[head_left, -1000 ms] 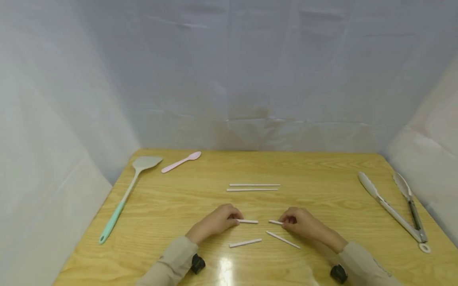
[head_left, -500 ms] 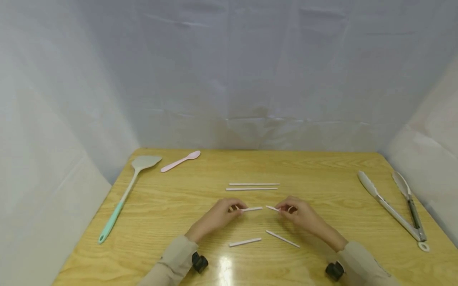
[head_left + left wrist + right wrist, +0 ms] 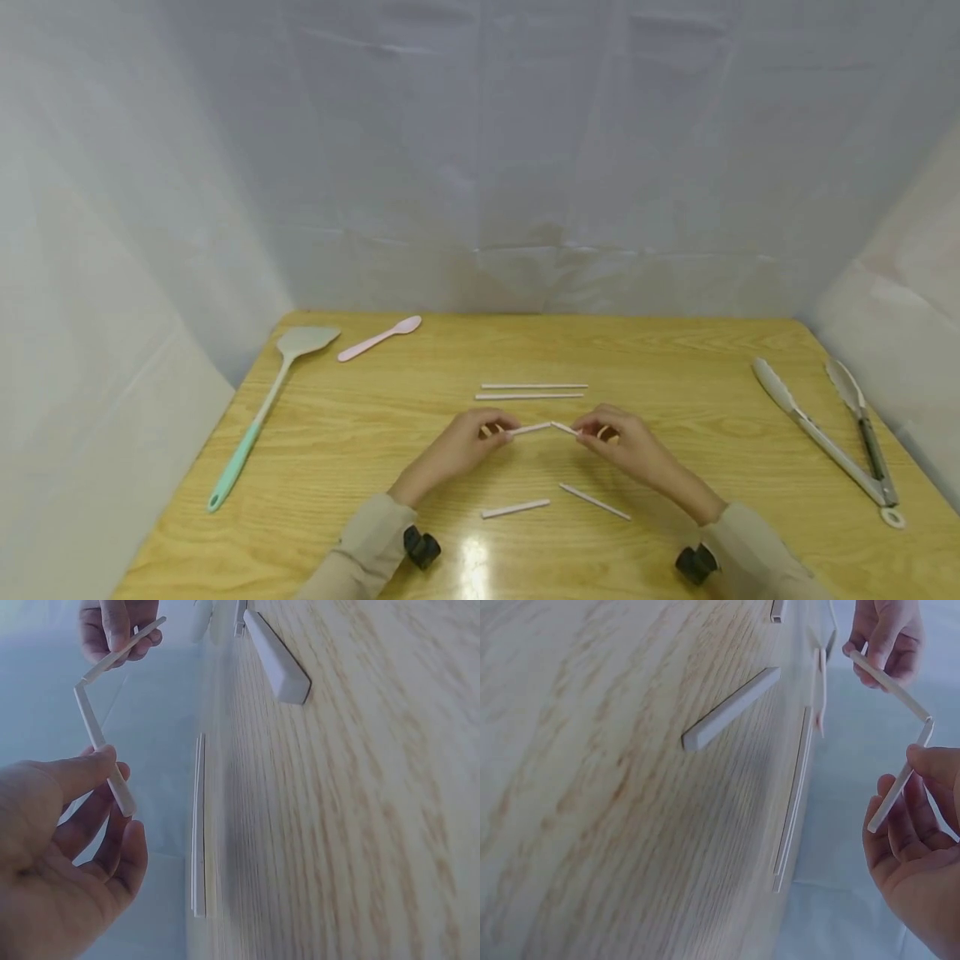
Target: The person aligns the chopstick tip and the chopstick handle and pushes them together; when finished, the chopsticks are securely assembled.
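My left hand (image 3: pixel 459 447) pinches a pale chopstick piece (image 3: pixel 534 428) between thumb and fingertips, above the table. Opposite it, my right hand (image 3: pixel 633 450) pinches a thinner chopstick piece (image 3: pixel 564 428). The inner ends of the two pieces meet at an angle; both wrist views show the bend, between the left piece (image 3: pixel 91 720) and the right piece (image 3: pixel 124 654). Whether they are joined there I cannot tell. Nearer me lie a thicker chopstick piece (image 3: pixel 515 509) and a tapered chopstick piece (image 3: pixel 595 502). Two full-length chopsticks (image 3: pixel 529 397) lie side by side just beyond the hands.
A turner with a mint handle (image 3: pixel 245 454) lies along the left side, with a pink spoon (image 3: pixel 378 340) near the back edge. Spread metal tongs (image 3: pixel 836 450) occupy the right side. The wooden table (image 3: pixel 660 358) ends at pale sheeting (image 3: pixel 480 167) behind and on both sides.
Both hands have risen off the table and moved away from me and closer together. The held pieces were apart a second ago; their ends now touch at an angle.
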Motion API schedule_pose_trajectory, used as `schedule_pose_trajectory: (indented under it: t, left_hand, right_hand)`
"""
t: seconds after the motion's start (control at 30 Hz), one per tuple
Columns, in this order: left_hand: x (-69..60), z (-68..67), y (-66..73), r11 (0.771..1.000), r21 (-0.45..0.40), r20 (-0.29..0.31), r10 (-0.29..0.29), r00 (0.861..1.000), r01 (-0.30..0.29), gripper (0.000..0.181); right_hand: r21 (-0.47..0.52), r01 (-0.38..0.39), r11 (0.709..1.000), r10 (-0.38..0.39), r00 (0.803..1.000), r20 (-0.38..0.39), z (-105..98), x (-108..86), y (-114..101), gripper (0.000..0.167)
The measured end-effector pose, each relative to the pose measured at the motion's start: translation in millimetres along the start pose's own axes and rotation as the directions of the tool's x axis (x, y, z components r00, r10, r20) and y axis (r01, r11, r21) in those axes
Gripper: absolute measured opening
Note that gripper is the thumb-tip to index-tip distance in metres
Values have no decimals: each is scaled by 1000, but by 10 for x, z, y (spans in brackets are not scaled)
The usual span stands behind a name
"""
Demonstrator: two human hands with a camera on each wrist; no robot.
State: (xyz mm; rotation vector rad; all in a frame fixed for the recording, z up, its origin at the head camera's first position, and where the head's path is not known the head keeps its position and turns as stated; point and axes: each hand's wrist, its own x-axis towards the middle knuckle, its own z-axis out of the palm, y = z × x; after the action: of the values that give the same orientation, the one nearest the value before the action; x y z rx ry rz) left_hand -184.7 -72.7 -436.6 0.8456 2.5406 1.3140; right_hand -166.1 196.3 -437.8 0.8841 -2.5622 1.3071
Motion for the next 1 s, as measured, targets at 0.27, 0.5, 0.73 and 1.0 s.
schedule_pose_trajectory:
  t: [0.27,0.5,0.73,1.0]
  left_hand:
    - [13,-14,23,1000,16,-18,9,1000,-9,19]
    - [20,-32,45,999,11,-41,30,999,-30,17]
    - [2,-28,45,1000,5,-69,28,997,-28,17]
    - [-25,-29,35,996,8,-154,93,984,-93,17]
  right_hand:
    - [-20,39,999,-39,999,-17,-23,27,4,12]
    - [-39,62,997,-63,998,-11,-72,61,-1,13]
    - [-34,80,996,-81,997,-10,-108,90,-14,14]
    - [-13,152,988,-152,987,-46,-125,132,-26,18]
